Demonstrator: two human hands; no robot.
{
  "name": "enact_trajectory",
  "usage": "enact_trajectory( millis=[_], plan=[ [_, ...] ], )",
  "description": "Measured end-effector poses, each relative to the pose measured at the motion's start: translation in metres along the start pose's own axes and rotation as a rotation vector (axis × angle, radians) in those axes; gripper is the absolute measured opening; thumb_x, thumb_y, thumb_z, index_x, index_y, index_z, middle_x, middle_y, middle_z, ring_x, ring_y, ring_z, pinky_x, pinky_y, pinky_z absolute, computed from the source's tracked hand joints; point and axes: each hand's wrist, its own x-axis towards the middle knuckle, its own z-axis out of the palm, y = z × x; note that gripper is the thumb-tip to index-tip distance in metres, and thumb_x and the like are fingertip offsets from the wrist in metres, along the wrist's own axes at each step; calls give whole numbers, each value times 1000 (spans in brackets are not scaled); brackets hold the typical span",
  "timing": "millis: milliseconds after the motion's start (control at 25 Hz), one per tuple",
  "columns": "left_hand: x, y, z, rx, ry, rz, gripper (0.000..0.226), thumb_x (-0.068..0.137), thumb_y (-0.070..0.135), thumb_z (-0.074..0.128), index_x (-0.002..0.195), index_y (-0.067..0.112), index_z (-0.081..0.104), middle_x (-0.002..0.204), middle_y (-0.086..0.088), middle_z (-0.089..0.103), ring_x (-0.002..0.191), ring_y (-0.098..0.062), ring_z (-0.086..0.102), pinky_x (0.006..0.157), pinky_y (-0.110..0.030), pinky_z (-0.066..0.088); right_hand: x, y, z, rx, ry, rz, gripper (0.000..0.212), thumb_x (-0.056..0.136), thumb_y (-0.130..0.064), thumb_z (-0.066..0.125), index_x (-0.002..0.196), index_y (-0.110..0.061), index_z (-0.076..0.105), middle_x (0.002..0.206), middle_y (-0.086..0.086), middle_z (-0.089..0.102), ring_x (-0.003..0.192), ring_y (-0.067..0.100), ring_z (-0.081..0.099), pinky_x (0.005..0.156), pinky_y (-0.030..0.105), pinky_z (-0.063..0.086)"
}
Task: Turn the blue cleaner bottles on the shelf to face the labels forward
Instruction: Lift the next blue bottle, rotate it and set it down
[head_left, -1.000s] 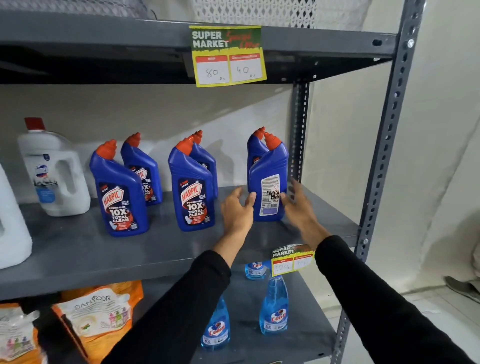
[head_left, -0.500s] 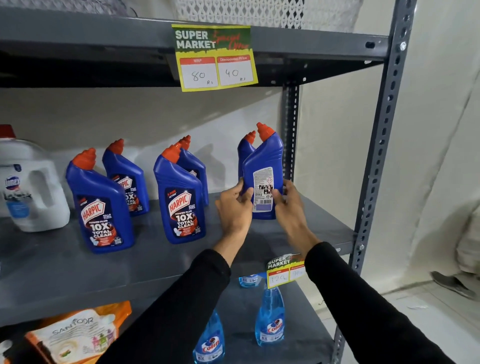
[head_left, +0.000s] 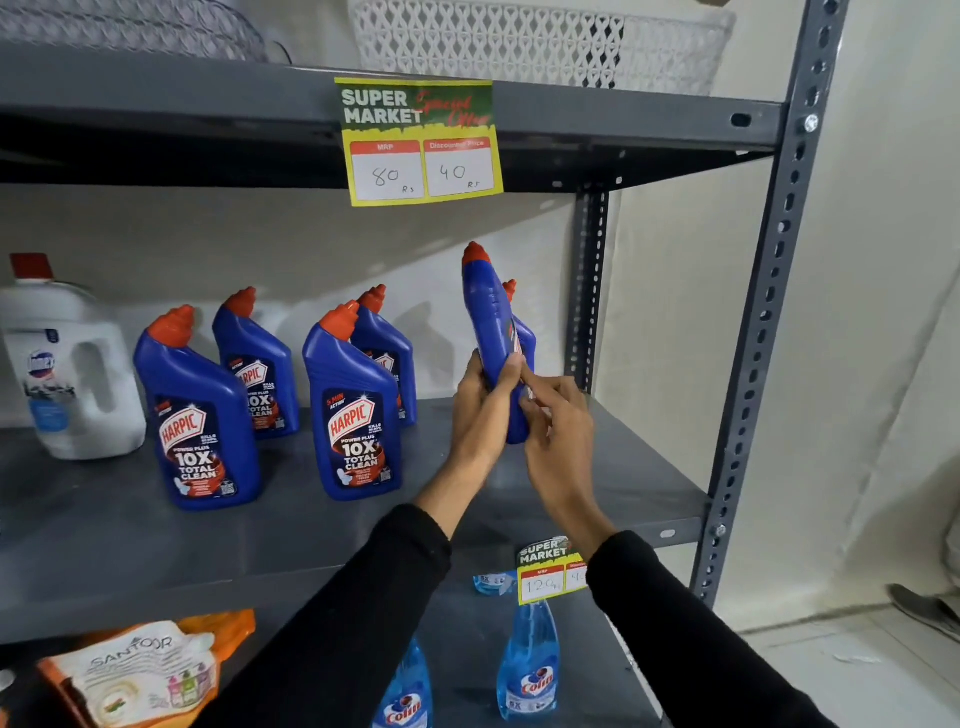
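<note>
Several blue Harpic cleaner bottles with red caps stand on the grey middle shelf (head_left: 156, 545). Two front ones (head_left: 200, 415) (head_left: 356, 410) show their labels forward; two behind them (head_left: 260, 364) (head_left: 387, 353) also face forward. At the right, one blue bottle (head_left: 491, 322) is lifted off the shelf and seen edge-on, mid-turn. My left hand (head_left: 480, 405) grips its lower body from the left and my right hand (head_left: 558, 421) pinches it from the right. Another blue bottle (head_left: 525, 338) stands behind it, mostly hidden.
A white jug (head_left: 72, 379) with a red cap stands at the shelf's left. A yellow price tag (head_left: 418, 140) hangs from the upper shelf. Below are light-blue Colin spray bottles (head_left: 527, 660), an orange Santoor pack (head_left: 140, 670) and a second tag (head_left: 550, 569). The right upright (head_left: 769, 312) bounds the shelf.
Both hands closed on the right front bottle, raised it off the shelf and rotated it from back-label-forward to edge-on.
</note>
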Motion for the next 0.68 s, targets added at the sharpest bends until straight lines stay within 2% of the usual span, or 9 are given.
enact_trajectory(
  millis=[120,200,240,320,400,520,600,680],
  plan=[
    [-4,-3,-6,-58,-60,-48,36,102,32,41,132,15,51,113,-9,67,96,-20,68,83,-32,58,6,3,-11,178,9,103,51,86,9,60,124,-25,66,110,0,58,102,7,57,76,13,50],
    [-7,-3,-8,-98,-67,-41,34,103,31,37,131,16,50,117,-8,66,96,-13,68,81,-24,57,10,9,-17,220,-4,262,58,84,-6,71,135,-27,54,127,-6,55,112,5,54,82,12,49],
    [-8,-4,-9,-111,-63,-31,30,103,31,35,127,19,50,115,-5,66,95,-11,68,79,-22,57,12,12,-19,286,-55,369,62,83,-14,75,139,-25,49,132,-6,54,113,6,56,85,19,52],
    [-6,-4,-12,-115,-64,-16,23,104,31,34,120,22,47,113,-2,64,94,-9,68,74,-22,56,16,16,-22,441,-147,520,61,82,-23,75,137,-19,50,128,4,62,110,17,64,87,37,57],
    [-2,-3,-15,-94,-58,-22,21,104,33,34,115,22,47,110,-1,65,91,-8,68,71,-21,56,21,16,-22,449,-140,519,58,79,-22,78,131,-16,55,118,9,68,104,21,68,84,41,59],
    [4,-1,-19,13,-33,-10,23,105,29,35,109,29,57,106,0,70,90,-9,70,70,-20,57,25,14,-20,295,-91,452,65,71,-19,85,130,-18,57,112,4,70,98,15,69,74,30,61],
    [7,-4,-20,142,-11,26,21,104,24,37,107,30,57,116,-8,65,100,-14,68,76,-23,57,24,16,-20,206,-60,433,68,68,-18,87,129,-18,57,109,1,70,92,9,68,63,17,57],
    [11,-8,-21,237,-1,57,18,103,24,40,111,26,57,122,-12,60,107,-20,64,85,-29,57,22,19,-19,172,-33,435,70,68,-20,88,130,-18,57,108,1,70,88,7,68,58,12,54]
  ],
)
